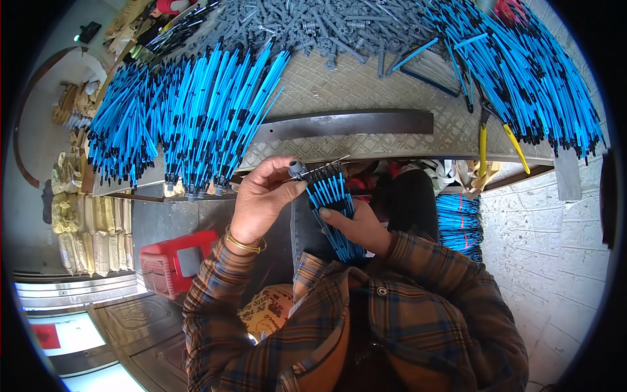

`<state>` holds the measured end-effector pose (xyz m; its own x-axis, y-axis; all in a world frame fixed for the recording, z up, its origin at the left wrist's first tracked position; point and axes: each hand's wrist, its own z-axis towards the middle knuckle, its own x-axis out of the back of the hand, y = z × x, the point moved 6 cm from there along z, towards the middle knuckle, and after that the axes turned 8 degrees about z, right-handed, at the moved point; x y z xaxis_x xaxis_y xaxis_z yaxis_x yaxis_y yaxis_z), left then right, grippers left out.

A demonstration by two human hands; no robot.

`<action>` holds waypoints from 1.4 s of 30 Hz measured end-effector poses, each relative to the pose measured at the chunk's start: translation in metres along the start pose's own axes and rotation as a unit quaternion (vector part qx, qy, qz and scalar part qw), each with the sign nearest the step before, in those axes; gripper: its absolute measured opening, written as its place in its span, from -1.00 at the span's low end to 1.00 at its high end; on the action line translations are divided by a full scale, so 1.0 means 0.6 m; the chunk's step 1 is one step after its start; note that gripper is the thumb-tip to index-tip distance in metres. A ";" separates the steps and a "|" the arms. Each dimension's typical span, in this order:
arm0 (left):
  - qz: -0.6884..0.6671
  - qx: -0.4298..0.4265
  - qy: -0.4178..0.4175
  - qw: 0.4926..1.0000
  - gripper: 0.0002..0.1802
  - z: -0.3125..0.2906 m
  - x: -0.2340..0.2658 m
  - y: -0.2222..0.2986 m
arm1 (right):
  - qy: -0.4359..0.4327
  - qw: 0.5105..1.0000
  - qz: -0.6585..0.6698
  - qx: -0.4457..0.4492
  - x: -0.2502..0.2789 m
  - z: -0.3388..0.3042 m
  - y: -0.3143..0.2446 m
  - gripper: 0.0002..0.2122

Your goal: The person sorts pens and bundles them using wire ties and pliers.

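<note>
My left hand [261, 196] pinches a small grey plastic fitting [296, 168] between thumb and fingers, just left of the rods. My right hand [359, 225] is wrapped round a fanned bundle of thin blue rods [326, 191] with black ends, its thumb lying across the front. A thin metal wire [336, 161] runs along the bundle's top beside the fitting; whether it passes through the black ends is too small to tell. Both hands are over my lap, just in front of the bench edge. The lower part of the bundle is partly behind my right hand.
On the patterned bench [313, 85] lie a heap of grey plastic fittings [326, 26], blue rod bundles [202, 111] at left and more blue rods [522, 72] at right. A dark metal strip [346, 123] and yellow-handled pliers [483, 147] rest near its edge. A red plastic stool [176, 261] stands at left.
</note>
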<state>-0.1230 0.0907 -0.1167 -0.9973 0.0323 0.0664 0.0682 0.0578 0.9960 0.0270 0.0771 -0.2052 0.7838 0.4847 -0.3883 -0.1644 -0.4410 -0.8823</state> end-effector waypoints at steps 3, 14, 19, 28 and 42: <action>-0.002 -0.010 -0.007 1.000 -0.62 -0.003 0.001 0.004 | -0.032 0.999 0.026 0.013 -0.004 0.001 -0.008 -0.63; -0.005 0.005 -0.038 0.999 -0.58 -0.007 -0.007 -0.008 | -0.102 0.995 0.005 -0.010 0.004 0.013 0.006 -0.61; 0.084 -0.036 0.027 0.995 -0.57 -0.007 -0.018 -0.004 | -0.100 0.994 0.000 -0.038 0.010 0.017 0.009 -0.68; 0.098 -0.054 0.023 0.993 -0.57 0.000 -0.022 -0.016 | -0.072 0.997 -0.017 -0.008 0.012 0.013 0.005 -0.59; -0.062 -0.039 -0.045 0.996 -0.56 0.026 -0.002 -0.019 | -0.164 0.983 0.008 -0.077 0.014 0.040 0.002 -0.51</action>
<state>-0.1222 0.1054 -0.1289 -0.9912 0.1186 -0.0585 -0.0603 -0.0115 0.9981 0.0192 0.0990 -0.2160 0.5419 0.6836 -0.4889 -0.0634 -0.5468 -0.8349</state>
